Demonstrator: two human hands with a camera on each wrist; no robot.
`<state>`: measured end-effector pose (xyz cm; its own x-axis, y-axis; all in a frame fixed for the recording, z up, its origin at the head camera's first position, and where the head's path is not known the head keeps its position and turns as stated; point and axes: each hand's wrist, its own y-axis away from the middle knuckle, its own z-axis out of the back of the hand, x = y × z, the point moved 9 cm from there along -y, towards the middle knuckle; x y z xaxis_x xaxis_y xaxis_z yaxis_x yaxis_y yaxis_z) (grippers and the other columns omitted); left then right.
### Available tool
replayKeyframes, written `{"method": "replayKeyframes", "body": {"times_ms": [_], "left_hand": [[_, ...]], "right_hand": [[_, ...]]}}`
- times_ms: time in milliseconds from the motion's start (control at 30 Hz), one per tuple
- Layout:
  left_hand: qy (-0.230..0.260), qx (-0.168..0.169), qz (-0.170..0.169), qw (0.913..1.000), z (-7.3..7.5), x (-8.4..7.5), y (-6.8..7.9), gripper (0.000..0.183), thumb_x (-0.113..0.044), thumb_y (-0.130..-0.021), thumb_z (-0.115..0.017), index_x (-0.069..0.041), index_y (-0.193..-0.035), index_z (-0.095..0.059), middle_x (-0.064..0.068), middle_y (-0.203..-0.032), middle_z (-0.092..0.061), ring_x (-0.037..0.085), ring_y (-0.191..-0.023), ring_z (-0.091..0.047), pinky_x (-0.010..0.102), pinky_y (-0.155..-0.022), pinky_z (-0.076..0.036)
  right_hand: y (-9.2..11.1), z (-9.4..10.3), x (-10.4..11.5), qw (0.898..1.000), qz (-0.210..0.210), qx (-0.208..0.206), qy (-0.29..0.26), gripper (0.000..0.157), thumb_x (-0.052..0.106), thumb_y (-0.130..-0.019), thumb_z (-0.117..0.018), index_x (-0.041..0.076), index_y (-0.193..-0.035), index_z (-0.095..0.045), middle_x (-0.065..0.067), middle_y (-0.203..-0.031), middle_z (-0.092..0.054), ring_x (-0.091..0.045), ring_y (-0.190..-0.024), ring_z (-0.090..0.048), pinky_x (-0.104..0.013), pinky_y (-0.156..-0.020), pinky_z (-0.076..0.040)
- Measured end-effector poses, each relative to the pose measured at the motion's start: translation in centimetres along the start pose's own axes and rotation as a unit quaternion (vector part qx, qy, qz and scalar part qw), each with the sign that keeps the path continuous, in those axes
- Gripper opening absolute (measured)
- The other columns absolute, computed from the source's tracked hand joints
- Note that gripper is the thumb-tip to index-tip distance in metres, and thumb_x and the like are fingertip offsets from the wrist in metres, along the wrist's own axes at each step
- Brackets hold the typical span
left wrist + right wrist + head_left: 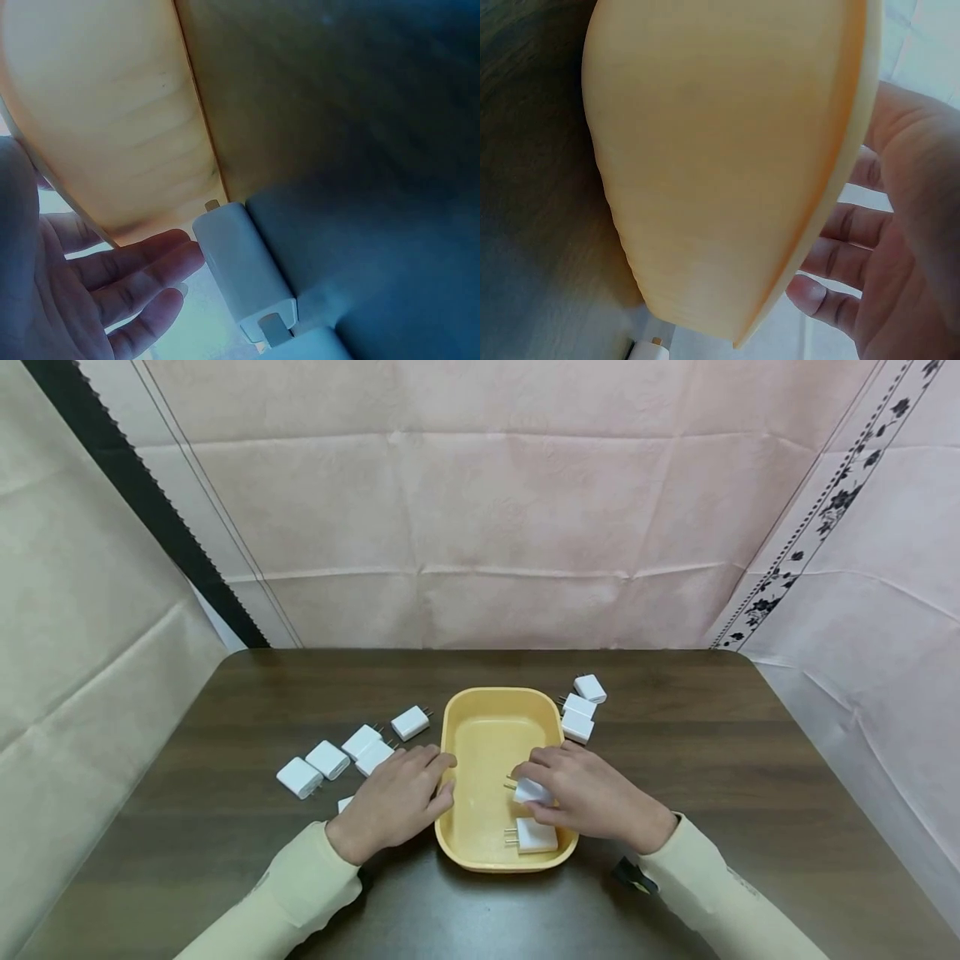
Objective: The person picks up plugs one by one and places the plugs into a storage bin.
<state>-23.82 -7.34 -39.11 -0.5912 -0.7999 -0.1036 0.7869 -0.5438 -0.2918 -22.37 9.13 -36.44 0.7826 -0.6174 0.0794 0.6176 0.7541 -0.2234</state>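
Toward the left edge of the dark wood-grain counter (pixel 675 727) lie several white, block-shaped plastic adapters (pixel 327 760), probably light and stiff. Their smooth faces may slip, so a pinch across two opposite sides should suit them, clear of the thin metal prongs (pixel 213 205), which look likeliest to bend. Next comes the left hand (pixel 393 802), palm down, its relaxed fingers and thumb touching the left rim of the yellow, rounded-rectangular plastic tray (pixel 483 752) — no adapter in its hold. The tray, mid-counter, seems light yet firm enough to steady by its long rims. Inside, by its right wall, one white adapter (pixel 531 792) sits between the thumb and fingers of the right hand (pixel 588 789) — a narrow pinch, as far as the head view shows, the palm over the rim. A second white adapter (pixel 537 837) lies at the tray's near right corner, prongs leftward. Three more white adapters (pixel 578 706) cluster beside the tray's far right corner.
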Motion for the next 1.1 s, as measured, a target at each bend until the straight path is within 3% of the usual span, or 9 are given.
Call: {"method": "replayKeyframes", "body": {"times_ms": [167, 400, 767, 1100], "left_hand": [[0.000, 0.005, 0.002, 1.0000, 0.0, 0.0, -0.1, 0.032, -0.030, -0.097, -0.052, -0.010, -0.114, -0.071, 0.002, -0.108, -0.070, 0.020, -0.100, -0.065, 0.039, -0.089, -0.054], [0.000, -0.016, -0.013, 0.9998, 0.4, -0.2, -0.2, 0.030, -0.028, -0.096, -0.055, -0.009, -0.112, -0.071, 0.003, -0.107, -0.070, 0.020, -0.098, -0.065, 0.040, -0.088, -0.054], [-0.001, -0.004, -0.005, 1.0000, 0.1, 0.0, -0.1, 0.031, -0.030, -0.097, -0.054, -0.009, -0.114, -0.071, 0.003, -0.109, -0.070, 0.021, -0.101, -0.066, 0.040, -0.089, -0.054], [0.001, 0.001, -0.002, 1.0000, 0.0, 0.0, 0.0, 0.031, -0.030, -0.098, -0.053, -0.010, -0.114, -0.070, 0.003, -0.109, -0.070, 0.020, -0.101, -0.065, 0.040, -0.091, -0.054]], "right_hand": [[0.0, -0.1, 0.0, 1.000, 0.003, 0.004, 0.003, 0.029, 0.031, -0.087, -0.076, 0.016, -0.112, -0.072, 0.003, -0.100, -0.069, -0.013, -0.088, -0.060, -0.037, -0.087, -0.053], [0.0, 0.2, 0.1, 1.000, 0.013, -0.003, 0.010, 0.030, 0.029, -0.085, -0.077, 0.016, -0.112, -0.072, 0.003, -0.100, -0.069, -0.013, -0.090, -0.061, -0.037, -0.088, -0.053], [0.0, -0.4, 0.0, 1.000, 0.007, 0.012, -0.001, 0.030, 0.028, -0.085, -0.078, 0.016, -0.112, -0.073, 0.002, -0.100, -0.070, -0.012, -0.089, -0.061, -0.037, -0.088, -0.052], [0.0, -1.1, 0.2, 0.999, 0.028, 0.020, 0.034, 0.032, 0.026, -0.081, -0.085, 0.019, -0.111, -0.076, 0.004, -0.097, -0.070, -0.013, -0.091, -0.062, -0.039, -0.090, -0.050]]}}
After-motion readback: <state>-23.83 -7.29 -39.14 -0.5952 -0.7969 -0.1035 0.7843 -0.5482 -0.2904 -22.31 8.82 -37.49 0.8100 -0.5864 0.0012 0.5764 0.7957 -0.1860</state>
